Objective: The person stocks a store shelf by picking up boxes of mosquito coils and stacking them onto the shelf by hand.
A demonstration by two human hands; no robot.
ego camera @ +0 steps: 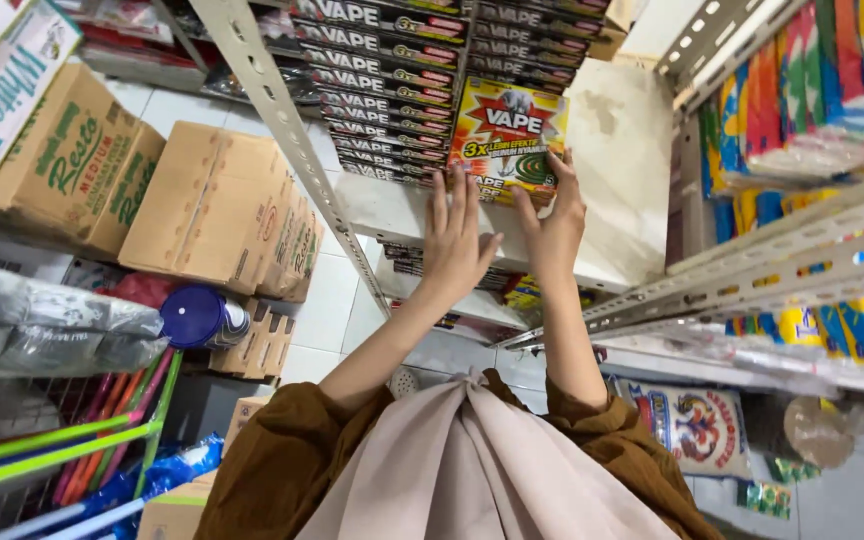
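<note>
Nearest the camera, a beige cloth [472, 470] hangs over brown sleeves [282, 460], and both bare forearms reach up toward a white shelf [392, 212]. Up there, the left hand [455, 240] is open with its fingers spread and straight, the fingertips touching the lower edge of a yellow and red flat box [508, 135] that stands with its face toward the camera. The right hand [555, 222] is held against the same box's lower right corner, fingers bent around its edge, gripping it. This box stands on the white shelf, at the front of a tall stack of dark flat boxes [387, 70] of the same kind that lie one on another and reach up to the top of the view.

Left of the slotted metal upright [292, 130], brown cartons [217, 205] are stacked, and a blue round lid [192, 318] lies just below them. Lower left, green and coloured sticks [82, 440] lean in a wire rack. On the right, bright striped packets [802, 95] fill grey metal shelving [752, 275], with blue and yellow packets [852, 325] under it.
</note>
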